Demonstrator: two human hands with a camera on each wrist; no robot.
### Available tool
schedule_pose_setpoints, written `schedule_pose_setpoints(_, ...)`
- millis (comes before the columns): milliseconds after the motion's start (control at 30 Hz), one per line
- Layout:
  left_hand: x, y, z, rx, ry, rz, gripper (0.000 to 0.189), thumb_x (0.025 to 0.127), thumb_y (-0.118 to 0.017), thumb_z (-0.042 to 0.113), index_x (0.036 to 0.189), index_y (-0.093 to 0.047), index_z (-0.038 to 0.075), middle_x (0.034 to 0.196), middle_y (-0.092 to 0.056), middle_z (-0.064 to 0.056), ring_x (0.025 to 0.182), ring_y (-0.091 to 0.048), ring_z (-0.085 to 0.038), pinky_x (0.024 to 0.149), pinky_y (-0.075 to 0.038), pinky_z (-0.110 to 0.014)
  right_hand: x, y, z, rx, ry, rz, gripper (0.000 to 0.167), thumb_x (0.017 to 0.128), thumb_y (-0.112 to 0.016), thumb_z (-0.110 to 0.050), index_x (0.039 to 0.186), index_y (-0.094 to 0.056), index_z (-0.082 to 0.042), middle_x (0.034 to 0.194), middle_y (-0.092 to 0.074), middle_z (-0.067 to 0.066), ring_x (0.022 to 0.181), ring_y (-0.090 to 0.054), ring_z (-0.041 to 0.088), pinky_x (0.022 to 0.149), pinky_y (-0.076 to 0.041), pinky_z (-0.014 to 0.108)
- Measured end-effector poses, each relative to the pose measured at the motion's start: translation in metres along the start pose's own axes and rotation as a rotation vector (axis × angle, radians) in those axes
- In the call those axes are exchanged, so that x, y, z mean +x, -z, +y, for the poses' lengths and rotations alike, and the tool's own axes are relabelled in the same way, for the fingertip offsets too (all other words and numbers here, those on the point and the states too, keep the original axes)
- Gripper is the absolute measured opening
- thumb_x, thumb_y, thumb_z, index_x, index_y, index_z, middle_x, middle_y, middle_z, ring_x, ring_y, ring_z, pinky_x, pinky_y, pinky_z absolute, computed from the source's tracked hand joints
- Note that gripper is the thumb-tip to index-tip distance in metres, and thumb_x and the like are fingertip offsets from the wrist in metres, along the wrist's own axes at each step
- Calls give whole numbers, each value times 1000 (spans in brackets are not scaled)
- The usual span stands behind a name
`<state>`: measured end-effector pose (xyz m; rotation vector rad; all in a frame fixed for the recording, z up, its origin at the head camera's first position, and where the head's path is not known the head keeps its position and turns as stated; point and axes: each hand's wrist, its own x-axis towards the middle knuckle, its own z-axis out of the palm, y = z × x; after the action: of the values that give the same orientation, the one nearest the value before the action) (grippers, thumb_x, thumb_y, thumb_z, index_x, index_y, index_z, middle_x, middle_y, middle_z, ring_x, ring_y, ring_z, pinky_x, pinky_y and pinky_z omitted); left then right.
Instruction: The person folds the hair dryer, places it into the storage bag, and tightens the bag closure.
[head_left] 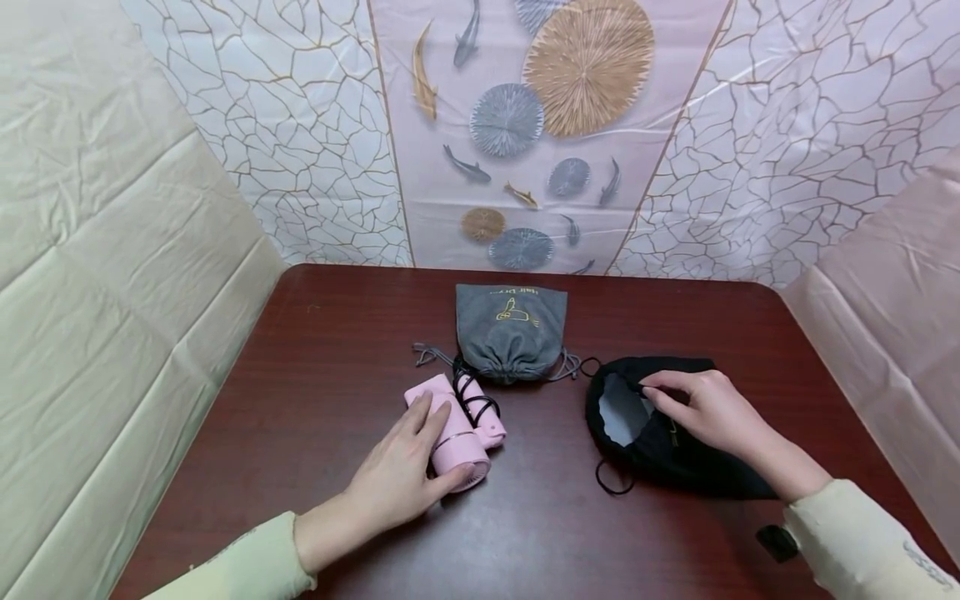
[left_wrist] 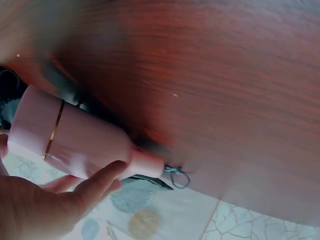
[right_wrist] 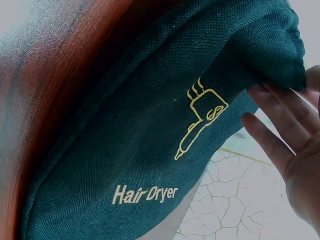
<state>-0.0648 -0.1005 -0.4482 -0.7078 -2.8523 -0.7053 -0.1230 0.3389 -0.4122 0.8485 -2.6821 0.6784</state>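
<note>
A pink hair dryer (head_left: 454,443), folded with its black cord wound round the handle, lies left of the table's middle. My left hand (head_left: 401,468) grips its body, fingers over the upper side and thumb near the round end. In the left wrist view the thumb and fingers lie along the dryer's (left_wrist: 75,135) pink body. On the right lies a black drawstring bag (head_left: 705,462), its mouth gaping to show a pale lining. My right hand (head_left: 708,408) pinches the mouth's edge. "Hair Dryer" and a dryer drawing are printed on the bag (right_wrist: 145,150) in the right wrist view.
A grey drawstring bag (head_left: 480,321), cinched shut, lies behind the dryer with its cords spread sideways. A small dark object (head_left: 777,542) sits by the right sleeve. Patterned cloth (head_left: 315,133) hangs behind the dark red wooden table (head_left: 360,317).
</note>
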Motion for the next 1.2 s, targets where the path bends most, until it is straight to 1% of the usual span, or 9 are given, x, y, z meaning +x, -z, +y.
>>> schedule_pose_setpoints(133,-1,5,-12,7,-49,-19,80,93,-78,49,152,-57,0,157,-48,-33,144,-51,-47,111,-50,-57,2,-3,0,1,8,-9,21,91,-80,0,107,-81,-13,97,-81,1,53,-34,-9,56,-39,16)
schedule_pose_setpoints(367,-5,19,-44,40,-139,-58,83,92,-80,51,155,-55,4,163,-45,-25,147,-51,-40,114,-49,-52,5,-7,-1,11,0,-39,19,93,-78,0,108,-81,-12,98,-80,3,49,-24,-13,51,-38,19)
schedule_pose_setpoints(533,-9,28,-64,66,-179,-94,83,92,-78,49,159,-52,8,165,-44,-22,147,-51,-38,113,-50,-51,8,-10,-1,-1,-4,-59,18,93,-79,-2,109,-81,-12,98,-81,3,49,-25,-12,53,-39,21)
schedule_pose_setpoints(733,-13,33,-81,80,-208,-90,83,89,-78,38,160,-49,9,167,-43,-18,146,-52,-35,111,-52,-51,9,-14,-1,4,-6,-75,18,94,-78,-4,109,-81,-13,96,-80,0,49,-25,-10,52,-38,21)
schedule_pose_setpoints(800,-15,33,-80,72,-201,-70,85,87,-78,37,160,-48,6,167,-43,-18,149,-49,-35,113,-50,-51,10,-16,-1,8,-5,-80,18,95,-78,-4,110,-81,-13,95,-80,-1,49,-25,-11,52,-38,21)
schedule_pose_setpoints(867,-15,31,-76,66,-181,-36,88,87,-79,39,160,-47,3,167,-42,-19,151,-46,-36,116,-48,-51,11,-17,-1,9,-1,-82,18,95,-78,-4,110,-81,-13,96,-80,0,49,-25,-11,52,-37,21)
schedule_pose_setpoints(1033,-12,19,-50,71,-95,65,94,91,-79,44,159,-41,-8,166,-38,-28,152,-40,-46,119,-43,-55,14,-19,-2,10,14,-71,19,94,-78,-2,110,-81,-12,100,-81,4,49,-30,-10,55,-40,22)
schedule_pose_setpoints(1100,-11,13,-39,81,-69,87,97,92,-80,44,159,-38,-11,164,-38,-33,151,-40,-50,119,-42,-56,15,-19,-2,10,18,-66,19,94,-78,-2,109,-81,-12,99,-81,4,50,-31,-10,56,-42,22)
schedule_pose_setpoints(1200,-12,4,-30,102,-51,100,99,92,-81,44,158,-36,-14,161,-38,-38,150,-40,-52,118,-42,-57,16,-20,-3,8,27,-59,19,93,-78,-1,108,-81,-12,99,-81,3,51,-33,-10,57,-43,22)
